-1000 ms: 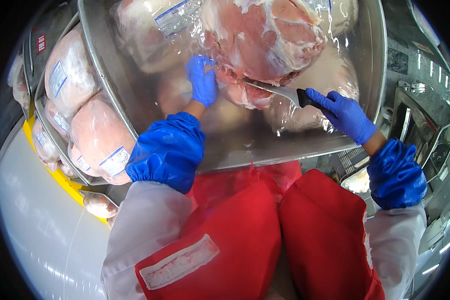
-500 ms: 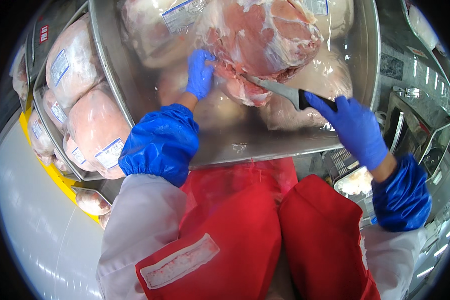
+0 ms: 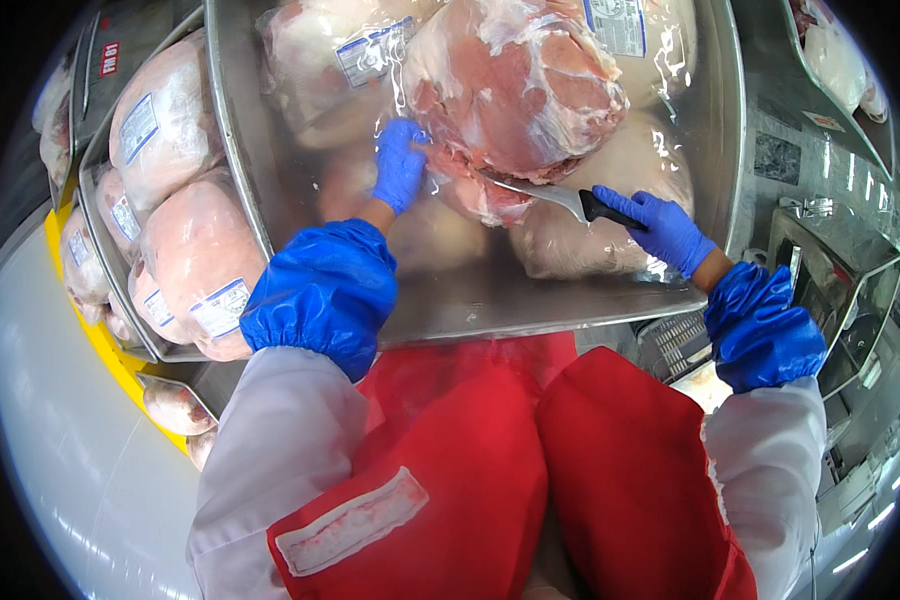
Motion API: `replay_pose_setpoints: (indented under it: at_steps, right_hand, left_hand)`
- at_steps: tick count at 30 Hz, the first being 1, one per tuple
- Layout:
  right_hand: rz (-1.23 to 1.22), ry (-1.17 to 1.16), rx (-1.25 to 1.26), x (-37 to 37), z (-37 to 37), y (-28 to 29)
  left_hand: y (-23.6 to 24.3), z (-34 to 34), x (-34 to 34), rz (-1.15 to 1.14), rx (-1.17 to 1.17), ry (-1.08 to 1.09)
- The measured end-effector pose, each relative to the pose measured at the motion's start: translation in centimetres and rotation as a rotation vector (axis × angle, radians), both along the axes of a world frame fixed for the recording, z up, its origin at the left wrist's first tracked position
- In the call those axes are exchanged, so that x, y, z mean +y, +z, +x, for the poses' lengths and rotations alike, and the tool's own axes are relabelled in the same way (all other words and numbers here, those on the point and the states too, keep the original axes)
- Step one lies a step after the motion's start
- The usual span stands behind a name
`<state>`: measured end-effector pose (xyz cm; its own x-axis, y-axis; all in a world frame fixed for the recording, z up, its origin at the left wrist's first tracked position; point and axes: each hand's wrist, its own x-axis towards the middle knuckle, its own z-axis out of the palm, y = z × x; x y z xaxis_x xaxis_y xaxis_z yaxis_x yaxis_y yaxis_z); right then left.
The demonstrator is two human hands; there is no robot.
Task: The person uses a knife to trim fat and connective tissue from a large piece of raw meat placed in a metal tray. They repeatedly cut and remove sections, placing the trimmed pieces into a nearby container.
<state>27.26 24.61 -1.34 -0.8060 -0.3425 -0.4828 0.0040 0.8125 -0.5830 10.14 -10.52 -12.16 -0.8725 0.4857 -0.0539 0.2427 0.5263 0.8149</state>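
A large skinless cut of raw meat rests on wrapped pieces in a deep metal tub. My left hand, in a blue glove, is closed at the meat's near left edge; its fingertips are partly hidden. In my gloved right hand is a knife, gripped by its black handle with the index finger along it. The blade points left, and its tip touches the meat's lower flap close to my left hand.
Wrapped, labelled meat pieces lie around the cut inside the tub. On the left stands another metal bin with several wrapped pieces. Metal equipment and a grey slotted crate are at the right.
My right hand has moved left and slightly up, bringing the knife with it. The blade now lies lower against the meat's underside. My left hand keeps its place at the meat's edge.
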Motion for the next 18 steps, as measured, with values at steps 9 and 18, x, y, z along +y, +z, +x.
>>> replay_pose_setpoints:
  at_steps: [9,18]
  right_hand:
    - [0.062,-0.075,-0.011,-3.2,0.5,4.7]
    - [0.232,0.104,0.110,-2.2,-1.3,7.1]
  left_hand:
    - [-0.2,-0.8,0.1,-0.030,-0.006,-0.107]
    - [1.4,-1.1,0.7,-0.053,0.035,-0.189]
